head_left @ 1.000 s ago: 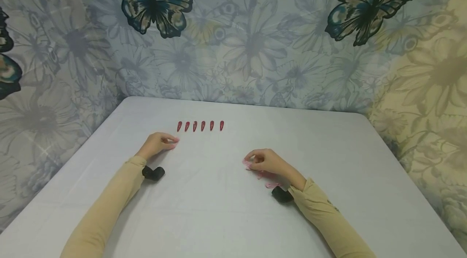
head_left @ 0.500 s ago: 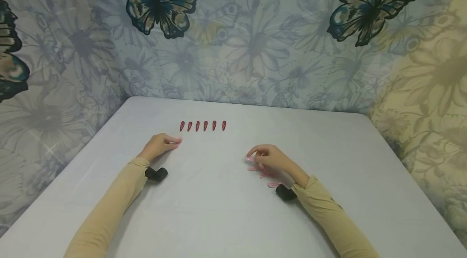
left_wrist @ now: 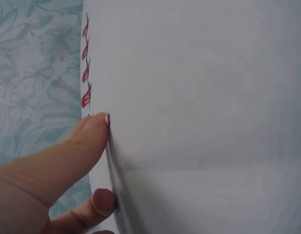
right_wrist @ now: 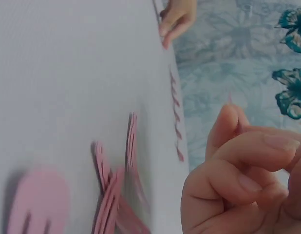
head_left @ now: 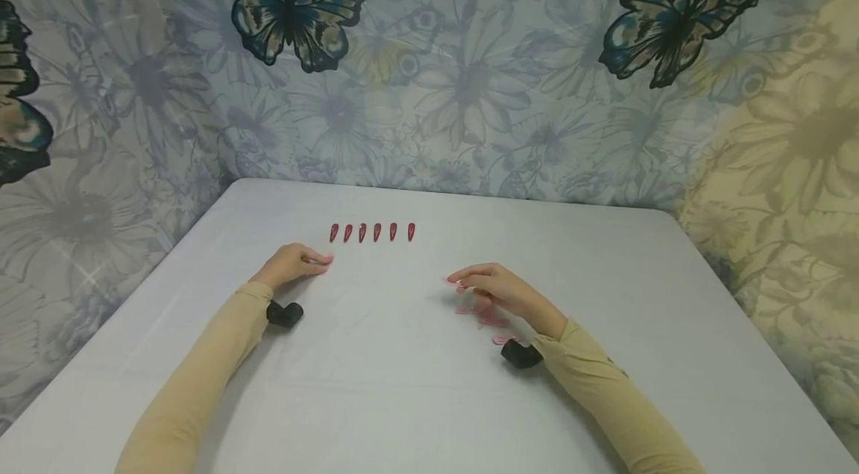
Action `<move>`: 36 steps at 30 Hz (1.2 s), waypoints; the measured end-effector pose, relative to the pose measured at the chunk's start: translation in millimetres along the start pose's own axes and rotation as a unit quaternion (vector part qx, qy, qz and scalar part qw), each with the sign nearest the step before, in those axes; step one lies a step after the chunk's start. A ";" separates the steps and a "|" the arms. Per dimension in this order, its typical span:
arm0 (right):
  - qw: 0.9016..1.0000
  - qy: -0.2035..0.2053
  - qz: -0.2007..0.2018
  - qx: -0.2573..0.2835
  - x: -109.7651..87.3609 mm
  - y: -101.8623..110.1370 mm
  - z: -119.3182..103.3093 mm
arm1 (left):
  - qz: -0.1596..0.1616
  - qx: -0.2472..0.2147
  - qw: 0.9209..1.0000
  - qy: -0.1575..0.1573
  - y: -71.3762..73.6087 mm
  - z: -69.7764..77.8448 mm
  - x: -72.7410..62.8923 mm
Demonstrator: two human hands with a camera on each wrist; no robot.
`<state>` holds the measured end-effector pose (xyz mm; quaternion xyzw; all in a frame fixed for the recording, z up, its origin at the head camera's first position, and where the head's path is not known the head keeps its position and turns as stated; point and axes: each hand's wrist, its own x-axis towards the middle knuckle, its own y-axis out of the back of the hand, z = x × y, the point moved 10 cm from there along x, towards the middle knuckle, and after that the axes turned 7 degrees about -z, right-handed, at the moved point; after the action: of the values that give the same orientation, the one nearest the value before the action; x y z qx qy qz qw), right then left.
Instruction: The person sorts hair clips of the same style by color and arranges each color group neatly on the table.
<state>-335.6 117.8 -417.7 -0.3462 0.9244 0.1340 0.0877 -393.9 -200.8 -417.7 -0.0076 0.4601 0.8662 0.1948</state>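
In the head view my right hand (head_left: 499,288) is raised over a loose group of pink snap hair clips (head_left: 493,322). It pinches one pink hair clip (head_left: 451,280) between thumb and forefinger; only a thin tip of that clip (right_wrist: 230,98) shows in the right wrist view. The loose pink clips (right_wrist: 109,195) lie below, some overlapping. My left hand (head_left: 291,264) rests its fingertips on the table, just in front of the left end of a row of red hair clips (head_left: 362,232). Nothing is clearly visible between the left fingers.
The white-covered table (head_left: 376,384) meets a wall hung with butterfly-and-flower cloth (head_left: 470,101). Black wrist devices sit on the left wrist (head_left: 285,314) and right wrist (head_left: 521,354). The red clips stand evenly spaced towards the table's back edge.
My right hand has lifted from the pink pile with one pink hair clip between its fingers, moving slightly away from me. My left hand and the red row stay in place.
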 end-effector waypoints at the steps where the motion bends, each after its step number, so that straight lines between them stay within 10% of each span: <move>1: 1.000 -0.009 0.004 0.015 1.0 -1.1 0.6 | -0.004 -0.002 1.000 0.004 -0.1 -0.4 0.5; 20: 0.983 -0.066 0.042 0.164 65.8 -45.4 -21.8 | -0.022 -0.004 0.999 0.024 0.1 -6.4 2.8; 36: 0.984 0.005 0.128 0.121 125.8 -62.8 -33.3 | -0.027 0.007 0.999 0.029 0.3 -10.5 6.4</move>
<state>-389.9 -15.4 -430.0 -0.2130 0.9708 0.0290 0.1062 -401.7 -207.3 -424.8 -0.0440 0.4712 0.8568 0.2049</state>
